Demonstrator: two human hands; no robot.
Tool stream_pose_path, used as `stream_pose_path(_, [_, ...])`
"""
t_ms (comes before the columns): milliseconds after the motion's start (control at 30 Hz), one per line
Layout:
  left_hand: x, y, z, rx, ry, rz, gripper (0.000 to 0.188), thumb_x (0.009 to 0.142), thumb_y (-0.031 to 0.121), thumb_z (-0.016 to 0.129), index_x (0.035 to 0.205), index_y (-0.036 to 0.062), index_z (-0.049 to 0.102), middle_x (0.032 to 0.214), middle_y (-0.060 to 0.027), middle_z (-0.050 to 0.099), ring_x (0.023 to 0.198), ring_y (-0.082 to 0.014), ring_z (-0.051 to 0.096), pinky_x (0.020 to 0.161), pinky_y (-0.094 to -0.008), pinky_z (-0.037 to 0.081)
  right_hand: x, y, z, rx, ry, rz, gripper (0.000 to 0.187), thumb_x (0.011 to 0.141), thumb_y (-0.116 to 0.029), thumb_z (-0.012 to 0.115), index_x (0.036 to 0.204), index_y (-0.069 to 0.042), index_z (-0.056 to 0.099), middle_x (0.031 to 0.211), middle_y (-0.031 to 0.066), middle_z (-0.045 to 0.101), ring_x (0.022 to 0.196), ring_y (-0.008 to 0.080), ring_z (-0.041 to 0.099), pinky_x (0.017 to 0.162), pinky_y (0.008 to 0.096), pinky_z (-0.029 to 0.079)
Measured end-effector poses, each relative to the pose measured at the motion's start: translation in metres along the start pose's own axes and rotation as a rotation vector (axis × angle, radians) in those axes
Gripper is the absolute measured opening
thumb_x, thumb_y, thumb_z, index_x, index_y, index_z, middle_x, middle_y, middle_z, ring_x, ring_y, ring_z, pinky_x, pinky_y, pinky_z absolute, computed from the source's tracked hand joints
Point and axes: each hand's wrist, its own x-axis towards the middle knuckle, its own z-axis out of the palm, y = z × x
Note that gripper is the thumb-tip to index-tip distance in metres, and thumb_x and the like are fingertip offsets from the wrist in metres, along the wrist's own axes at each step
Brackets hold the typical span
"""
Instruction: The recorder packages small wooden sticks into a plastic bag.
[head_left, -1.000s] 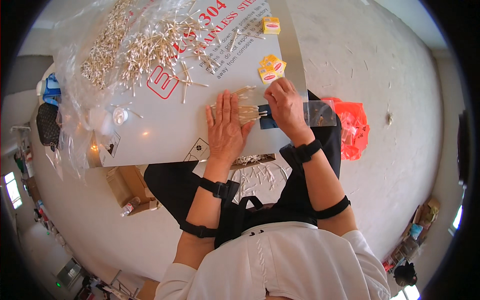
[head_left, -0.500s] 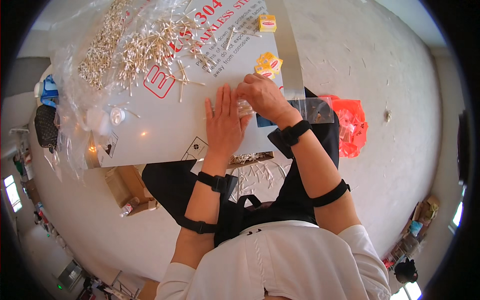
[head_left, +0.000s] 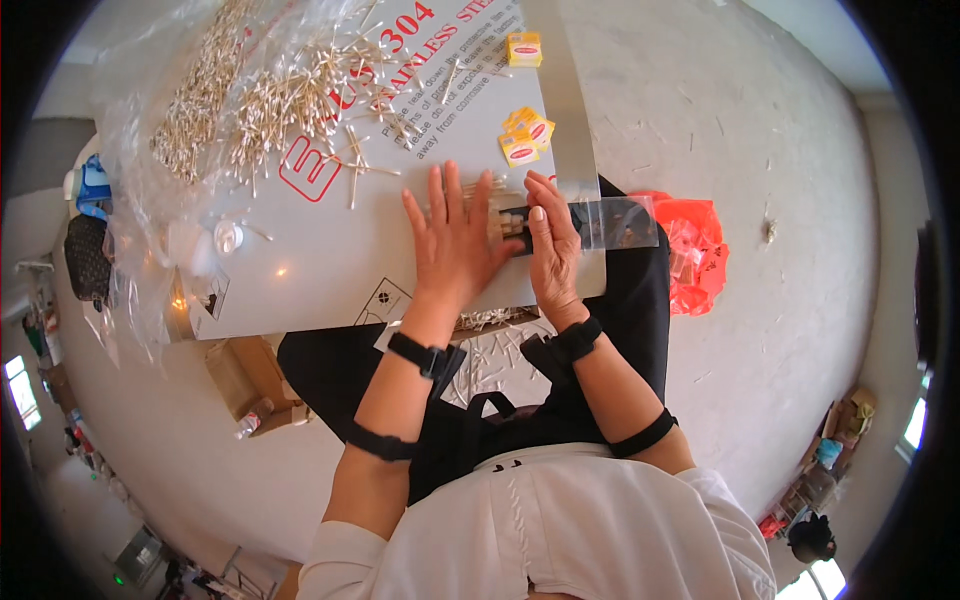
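Observation:
Between my two hands lies a small bunch of cotton swabs [head_left: 509, 222], partly covered by them. My left hand [head_left: 456, 245] is open, its fingers spread over the grey sheet-topped table [head_left: 330, 265] and its thumb side by the swabs. On their other side stands my right hand [head_left: 555, 250], held on edge with its fingers stretched out and its thumb near the swabs. A dark strip shows beneath the bunch. From behind my right hand a clear plastic bag [head_left: 628, 222] reaches past the table's right edge. Several small yellow cards [head_left: 527, 137] lie just beyond my right hand.
A large heap of loose cotton swabs [head_left: 290, 110] in clear plastic film [head_left: 135, 230] covers the far left. Near it is a round white container [head_left: 228, 237]. A yellow stack [head_left: 524, 49] sits at the far right. A red plastic bag [head_left: 692, 250] and an open cardboard box [head_left: 250, 385] are below.
My right hand has come down and nearer, from bent fingers over the swabs to stretched ones beside them. My left hand's fingers have spread apart. More of the swab bunch now shows.

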Motion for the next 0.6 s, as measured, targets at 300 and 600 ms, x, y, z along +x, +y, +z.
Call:
stream_pose_path(300, [0.001,-0.006,0.008,-0.058,0.106,-0.013,0.083,0.088,0.047,0.063,0.151,0.0045,0.029,0.158,-0.0211,0.023,0.149,-0.0357,0.016,0.116,-0.0622,0.011,0.0,0.002,-0.001,0.043,-0.01,0.028,0.038,0.105,-0.022,0.045,0.133,0.001,0.055,0.144,0.0143,0.05,0.136,0.0256,0.042,0.112,0.0357,0.031])
stream_pose_path(600, [-0.002,-0.014,0.012,-0.965,0.44,-0.228,0.059,0.106,0.035,0.038,0.151,-0.0003,0.027,0.157,-0.0184,0.027,0.146,-0.0318,0.024,0.118,-0.0424,0.021,0.006,0.012,0.013,0.091,0.036,-0.052,0.037,0.105,-0.021,0.045,0.133,0.001,0.054,0.144,0.0133,0.049,0.137,0.0264,0.041,0.115,0.0376,0.027])
